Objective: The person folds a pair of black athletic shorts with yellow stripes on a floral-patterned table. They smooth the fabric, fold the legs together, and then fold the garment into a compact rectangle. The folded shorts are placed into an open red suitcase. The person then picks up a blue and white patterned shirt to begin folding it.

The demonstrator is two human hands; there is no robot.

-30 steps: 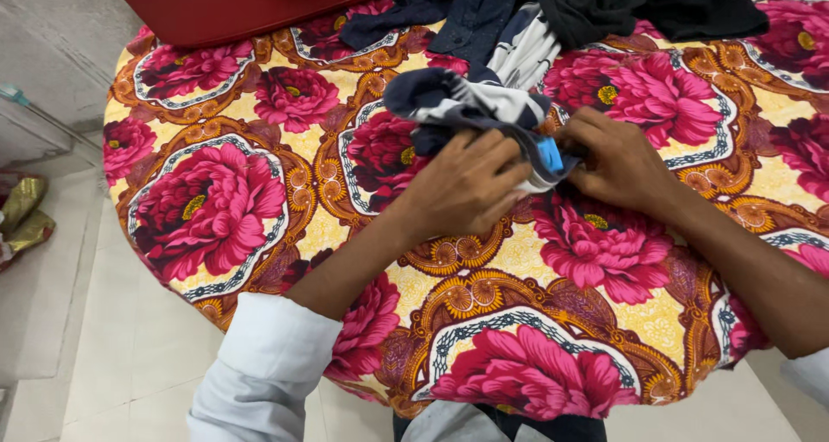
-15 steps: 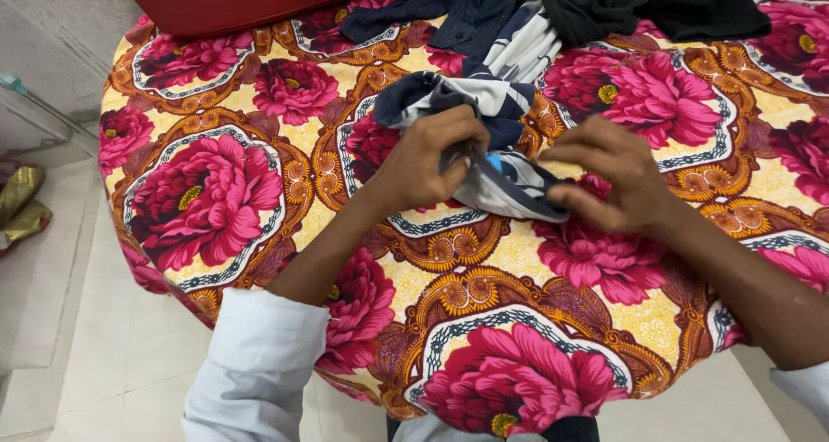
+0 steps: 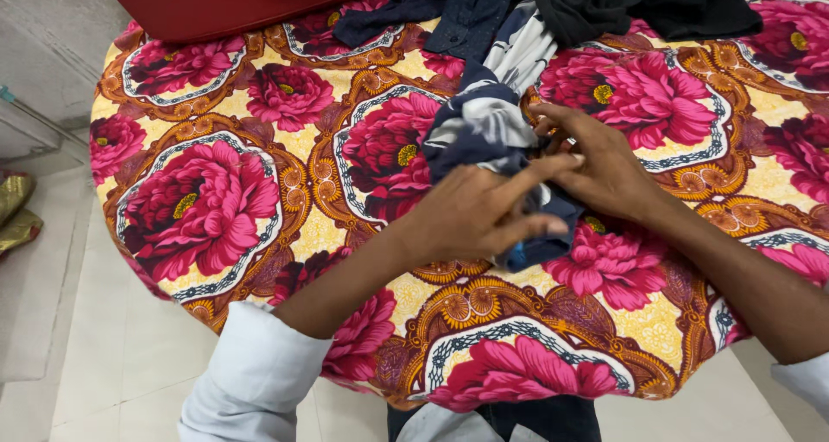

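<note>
Centrally, the left hand (image 3: 479,209) and right hand (image 3: 604,167) both grip a bunched navy-and-white patterned garment (image 3: 484,131), a small blue tag (image 3: 518,254) showing at its lower edge, on the table (image 3: 216,200) covered in pink-flowered cloth. Dark clothes (image 3: 604,2) lie piled along the far edge beside a red case (image 3: 224,2). Bare cloth extends left and toward the near edge.

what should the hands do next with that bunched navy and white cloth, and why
Probably pull it flat toward the bare tablecloth. The left hand and right hand both grip the navy and white cloth, which is bunched and twisted, its far end trailing into the dark clothes pile.
</note>
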